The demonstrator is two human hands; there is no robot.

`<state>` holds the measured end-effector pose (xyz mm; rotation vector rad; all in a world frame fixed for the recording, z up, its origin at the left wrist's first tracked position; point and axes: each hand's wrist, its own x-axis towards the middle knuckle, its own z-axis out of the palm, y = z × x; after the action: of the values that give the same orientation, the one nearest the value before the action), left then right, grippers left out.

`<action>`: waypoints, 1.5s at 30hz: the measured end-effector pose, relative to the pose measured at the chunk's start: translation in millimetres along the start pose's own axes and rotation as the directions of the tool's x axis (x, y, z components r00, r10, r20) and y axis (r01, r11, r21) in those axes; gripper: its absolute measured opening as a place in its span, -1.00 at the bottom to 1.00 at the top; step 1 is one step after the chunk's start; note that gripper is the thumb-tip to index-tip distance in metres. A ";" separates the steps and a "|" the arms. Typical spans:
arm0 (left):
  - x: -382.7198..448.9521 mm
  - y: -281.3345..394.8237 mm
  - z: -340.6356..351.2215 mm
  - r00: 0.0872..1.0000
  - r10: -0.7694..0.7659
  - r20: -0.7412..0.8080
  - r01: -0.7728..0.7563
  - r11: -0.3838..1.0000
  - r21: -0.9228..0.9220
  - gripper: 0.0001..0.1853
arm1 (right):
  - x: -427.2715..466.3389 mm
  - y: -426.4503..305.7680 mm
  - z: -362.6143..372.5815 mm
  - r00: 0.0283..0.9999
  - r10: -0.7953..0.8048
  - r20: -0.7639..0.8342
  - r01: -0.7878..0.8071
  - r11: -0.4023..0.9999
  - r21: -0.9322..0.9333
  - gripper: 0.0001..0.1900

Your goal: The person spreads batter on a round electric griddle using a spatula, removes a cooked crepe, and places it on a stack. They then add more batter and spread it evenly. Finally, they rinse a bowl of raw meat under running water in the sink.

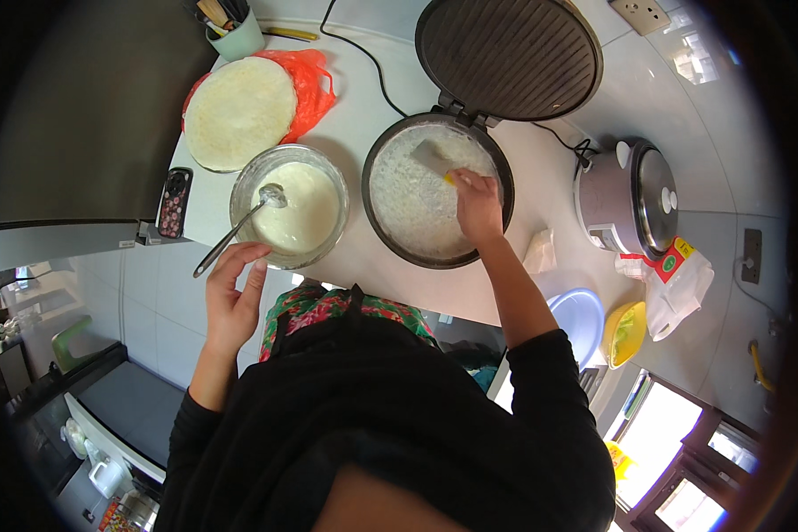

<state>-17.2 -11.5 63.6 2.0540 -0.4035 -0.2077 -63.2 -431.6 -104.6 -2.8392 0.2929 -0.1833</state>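
My right hand [480, 207] grips the yellow handle of a flat metal scraper [432, 157] over a round electric griddle [368, 211]. A thin, pale layer of batter [412, 199] covers the griddle's plate. Close to the rim of a metal bowl [340, 229], my left hand [236, 292] has its thumb and fingers apart; whether a fingertip touches the rim is unclear. White batter [309, 219] fills part of the bowl. A metal ladle [229, 243] leans over the bowl's edge, its head in the batter. Behind the bowl lies a stack of round flatbreads [241, 113] on a red plastic bag [311, 83].
The griddle's ribbed lid [509, 56] stands raised at the back. A rice cooker [612, 196], a plastic bag [678, 292], a blue basin [578, 319] and a yellow basket [625, 336] are at right. A phone [175, 203] lies by the left edge, below a utensil cup [238, 40].
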 end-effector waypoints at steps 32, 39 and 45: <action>10.2 -43.3 -51.9 0.998 0.040 -0.054 -0.047 0.990 -0.133 -0.80 | 13.5 -47.1 9.9 0.954 0.256 -0.153 -0.275 0.954 -0.121 -0.47; 12.8 -66.3 -77.9 0.996 -0.021 -0.083 0.006 0.985 -0.172 -0.78 | 94.9 -143.8 25.6 0.995 -0.096 0.000 0.091 0.940 0.330 -0.51; 9.2 -77.7 -103.6 0.992 -0.057 -0.111 0.039 0.987 -0.154 -0.79 | 183.6 -193.5 91.2 0.963 -0.060 0.262 -0.048 0.922 0.385 -0.55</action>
<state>38.9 104.4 47.3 1.9166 -0.2594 -0.1438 164.2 -265.6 -118.0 -2.4293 0.1660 0.1327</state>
